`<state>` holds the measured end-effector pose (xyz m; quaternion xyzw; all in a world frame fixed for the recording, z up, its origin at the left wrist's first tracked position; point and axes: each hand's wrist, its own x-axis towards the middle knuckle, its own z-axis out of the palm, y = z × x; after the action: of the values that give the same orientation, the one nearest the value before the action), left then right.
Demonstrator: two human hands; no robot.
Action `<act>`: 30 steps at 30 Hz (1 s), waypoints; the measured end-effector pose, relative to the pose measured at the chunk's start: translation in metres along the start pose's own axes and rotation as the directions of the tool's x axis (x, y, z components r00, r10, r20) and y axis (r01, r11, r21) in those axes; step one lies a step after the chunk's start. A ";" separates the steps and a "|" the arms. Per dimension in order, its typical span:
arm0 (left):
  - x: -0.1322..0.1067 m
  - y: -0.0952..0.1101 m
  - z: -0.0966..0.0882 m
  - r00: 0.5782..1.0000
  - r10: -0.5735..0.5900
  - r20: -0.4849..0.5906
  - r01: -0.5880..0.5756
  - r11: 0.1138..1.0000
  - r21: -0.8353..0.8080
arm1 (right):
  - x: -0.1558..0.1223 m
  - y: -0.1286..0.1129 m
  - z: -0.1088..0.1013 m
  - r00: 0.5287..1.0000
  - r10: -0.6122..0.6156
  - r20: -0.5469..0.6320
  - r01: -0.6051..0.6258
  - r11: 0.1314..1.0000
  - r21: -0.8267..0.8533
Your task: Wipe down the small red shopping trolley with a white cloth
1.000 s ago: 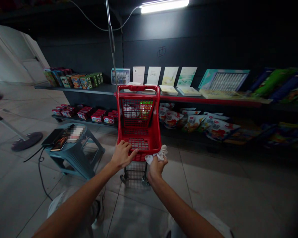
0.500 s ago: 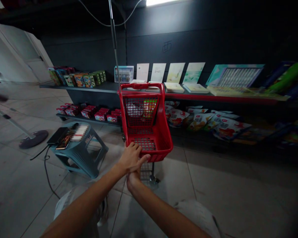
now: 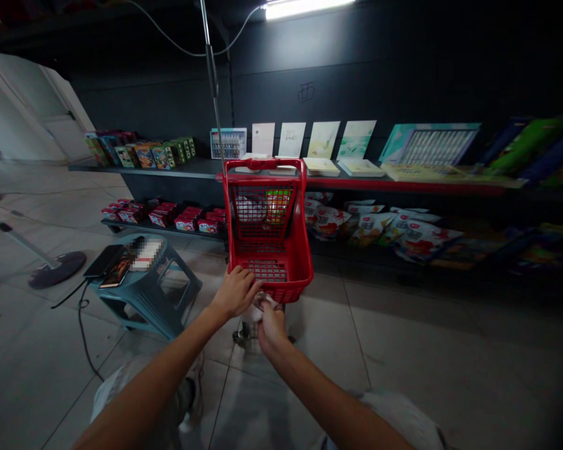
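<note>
A small red shopping cart [image 3: 303,253] stands in front of me with its mesh basket facing my way. My left hand [image 3: 234,292] is closed over the near left corner of the basket rim. Just below that rim, my right hand [image 3: 273,326] pinches a crumpled white cloth [image 3: 257,310], perhaps a wipe. The cloth lies close to the front of the basket; whether it touches the plastic I cannot tell. Part of the cart's lower frame and wheels is hidden behind my hands.
A blue-grey plastic stool [image 3: 147,290] to the left carries a dark device and a booklet. Behind the cart, a dark shelf [image 3: 192,165] holds boxes and upright books, with snack bags [image 3: 425,237] below. A round stand base [image 3: 59,269] sits at far left.
My right hand has come out from beneath the left and moved right, bringing the white cloth into view. The left hand stays on the cart's rim, and the view has shifted slightly.
</note>
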<state>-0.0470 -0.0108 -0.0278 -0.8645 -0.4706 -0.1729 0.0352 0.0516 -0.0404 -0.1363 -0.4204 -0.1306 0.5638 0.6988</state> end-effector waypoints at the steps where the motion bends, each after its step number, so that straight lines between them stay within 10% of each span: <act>1: -0.001 -0.001 0.000 1.000 0.008 0.001 -0.008 1.000 0.001 | 0.004 -0.010 -0.005 0.999 0.029 -0.042 -0.028 0.999 0.022; 10: -0.004 -0.003 -0.001 0.999 0.035 -0.011 -0.036 0.999 -0.024 | 0.030 -0.084 -0.041 0.977 -0.049 -0.207 0.039 0.998 -0.048; 14: -0.005 -0.003 -0.003 1.000 0.009 -0.003 -0.009 0.999 -0.044 | 0.029 -0.122 -0.046 0.939 -0.274 -0.207 0.225 0.946 -0.232; 18: -0.006 -0.005 -0.005 1.000 0.002 -0.015 -0.003 0.998 -0.062 | 0.023 -0.164 -0.048 0.727 -0.633 0.265 0.648 0.507 -0.568; 22: -0.008 -0.013 -0.008 0.998 0.042 -0.042 -0.047 0.991 -0.122 | 0.019 -0.182 -0.051 0.430 -0.351 0.832 0.888 -0.002 -0.460; 30: -0.028 -0.035 -0.013 0.990 0.049 -0.136 -0.081 0.966 -0.244 | 0.016 -0.177 -0.045 0.280 -0.140 0.950 0.942 -0.150 -0.300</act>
<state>-0.0928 -0.0167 -0.0288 -0.8642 -0.4132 -0.2847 -0.0375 0.2068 -0.0477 -0.0381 -0.3772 -0.8465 0.0392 0.3736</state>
